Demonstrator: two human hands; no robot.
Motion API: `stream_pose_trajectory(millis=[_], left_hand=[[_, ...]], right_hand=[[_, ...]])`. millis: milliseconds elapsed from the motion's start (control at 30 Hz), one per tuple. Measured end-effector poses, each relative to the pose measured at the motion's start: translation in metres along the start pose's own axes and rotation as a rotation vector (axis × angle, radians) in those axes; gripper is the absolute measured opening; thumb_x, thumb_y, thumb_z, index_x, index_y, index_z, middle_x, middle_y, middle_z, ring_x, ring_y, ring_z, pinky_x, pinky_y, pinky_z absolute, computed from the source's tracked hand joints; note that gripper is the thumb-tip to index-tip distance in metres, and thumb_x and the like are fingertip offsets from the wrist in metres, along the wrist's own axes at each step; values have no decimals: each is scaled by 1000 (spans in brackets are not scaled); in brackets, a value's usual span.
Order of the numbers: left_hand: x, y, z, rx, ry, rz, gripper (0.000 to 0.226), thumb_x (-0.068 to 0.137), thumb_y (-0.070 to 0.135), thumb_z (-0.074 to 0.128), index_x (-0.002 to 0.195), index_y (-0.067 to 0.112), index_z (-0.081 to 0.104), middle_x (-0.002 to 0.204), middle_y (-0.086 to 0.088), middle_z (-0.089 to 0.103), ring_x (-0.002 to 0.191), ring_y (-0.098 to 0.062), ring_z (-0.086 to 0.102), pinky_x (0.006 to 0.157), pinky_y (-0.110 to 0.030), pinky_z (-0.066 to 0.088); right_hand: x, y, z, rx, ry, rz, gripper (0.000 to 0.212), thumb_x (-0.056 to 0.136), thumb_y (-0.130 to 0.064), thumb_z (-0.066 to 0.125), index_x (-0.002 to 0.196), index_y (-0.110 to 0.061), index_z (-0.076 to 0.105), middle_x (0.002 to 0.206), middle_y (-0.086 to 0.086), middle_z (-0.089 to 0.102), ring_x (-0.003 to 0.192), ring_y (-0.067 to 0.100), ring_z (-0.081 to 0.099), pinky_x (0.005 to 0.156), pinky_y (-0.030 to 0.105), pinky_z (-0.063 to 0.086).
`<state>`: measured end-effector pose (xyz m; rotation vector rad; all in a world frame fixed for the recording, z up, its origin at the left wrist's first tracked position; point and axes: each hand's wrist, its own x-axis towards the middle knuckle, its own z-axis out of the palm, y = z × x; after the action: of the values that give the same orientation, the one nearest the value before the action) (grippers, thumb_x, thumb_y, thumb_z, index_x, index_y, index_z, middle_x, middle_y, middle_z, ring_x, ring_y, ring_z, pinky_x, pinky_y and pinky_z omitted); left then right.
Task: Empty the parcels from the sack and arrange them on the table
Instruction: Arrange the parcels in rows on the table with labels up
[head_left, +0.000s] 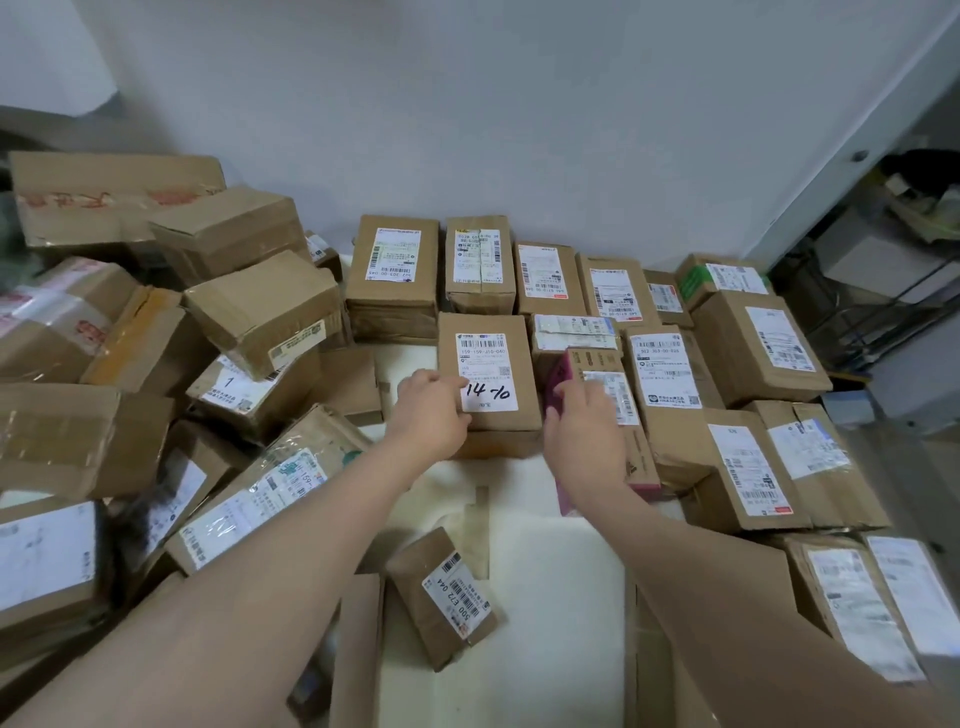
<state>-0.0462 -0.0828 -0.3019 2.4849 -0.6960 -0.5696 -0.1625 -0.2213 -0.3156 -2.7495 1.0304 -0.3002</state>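
The brown parcel marked "14-10" (524, 358) stands on the white table (545, 597), in the middle row. The left hand (434, 410) grips its near left corner. The right hand (584, 423) lies on the pink-edged box (631, 457) just beside it, motion-blurred, perhaps pressing; its grip cannot be told. The forearm hides that box's near end. A loose heap of boxes (260, 312) runs off the left edge.

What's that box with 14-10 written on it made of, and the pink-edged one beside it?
The 14-10 box looks like plain brown matte cardboard with a white paper label. The pink-edged box also seems cardboard, brown on top, its side printed pink; finish unclear through blur.
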Motion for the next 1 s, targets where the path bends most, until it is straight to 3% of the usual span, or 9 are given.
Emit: stream_pose_trajectory(millis=[100, 167, 267, 333, 467, 667, 833, 933, 1000], left_hand=[[-12, -4, -20, 191, 39, 18, 57, 91, 34, 63, 144, 29, 42, 153, -10, 31, 142, -30, 18, 114, -38, 22], [-23, -11, -29, 331, 24, -26, 67, 87, 41, 66, 147, 31, 36, 157, -14, 22, 146, -35, 7, 119, -46, 11], [-45, -27, -33, 481, -65, -145, 94, 78, 49, 73, 152, 31, 17, 160, -21, 0, 147, -41, -9, 118, -57, -3], [-57, -40, -33, 520, -122, -218, 116, 72, 55, 77, 155, 30, 0, 158, -25, -12, 146, -44, -14, 116, -61, -5], [-72, -64, -36, 470, -194, -348, 143, 61, 61, 82, 151, 27, -24, 156, -30, -17, 145, -48, -9, 115, -64, 0], [-86, -59, -41, 522, -115, -294, 141, 53, 64, 83, 152, 34, -12, 145, -25, 17, 133, -41, 23, 107, -58, 30], [-92, -16, -59, 435, -13, -183, 138, 50, 62, 83, 152, 38, -6, 144, -21, 19, 131, -38, 23, 102, -54, 30], [-99, 14, -69, 260, 42, -71, 136, 52, 61, 84, 152, 40, -5, 146, -19, 18, 134, -37, 21, 103, -52, 30], [-104, 28, -72, 79, -9, -30, 133, 55, 57, 84, 152, 44, -5, 148, -16, 18, 136, -36, 21, 106, -51, 31]], right_hand=[[-28, -27, 9, 44, -468, -65, 31, 96, -31, 51, 123, -15, 55, 122, 11, 62, 109, 31, 61, 87, 36, 51], [-55, -43, 21, 99, -800, -122, 55, 92, -38, 59, 140, -19, 42, 141, 14, 44, 125, 34, 48, 102, 40, 44], [-102, -62, 41, 93, -997, -224, 79, 84, -40, 67, 149, -39, 22, 156, 8, 6, 139, 39, 18, 109, 47, 36], [-128, -71, 52, 4, -987, -234, 80, 80, -34, 72, 143, -43, 25, 155, -3, -5, 137, 37, 17, 101, 49, 44], [-143, -68, 71, -195, -791, -33, 72, 75, -26, 74, 133, -19, 34, 138, 6, 19, 124, 39, 30, 93, 45, 44], [-140, -10, 52, -540, -798, 61, 45, 87, -20, 53, 131, -12, 49, 137, 10, 38, 125, 33, 33, 98, 35, 38], [-134, 0, 28, -309, -698, 134, 47, 95, -34, 54, 136, -13, 44, 138, 9, 39, 128, 31, 34, 95, 35, 39], [-121, -1, 11, 74, -505, 134, 48, 98, -39, 51, 139, -14, 47, 141, 10, 47, 131, 29, 41, 101, 36, 40], [-113, -2, -3, 307, -466, 184, 43, 100, -39, 49, 134, -14, 54, 133, 9, 59, 122, 27, 54, 92, 29, 42]])
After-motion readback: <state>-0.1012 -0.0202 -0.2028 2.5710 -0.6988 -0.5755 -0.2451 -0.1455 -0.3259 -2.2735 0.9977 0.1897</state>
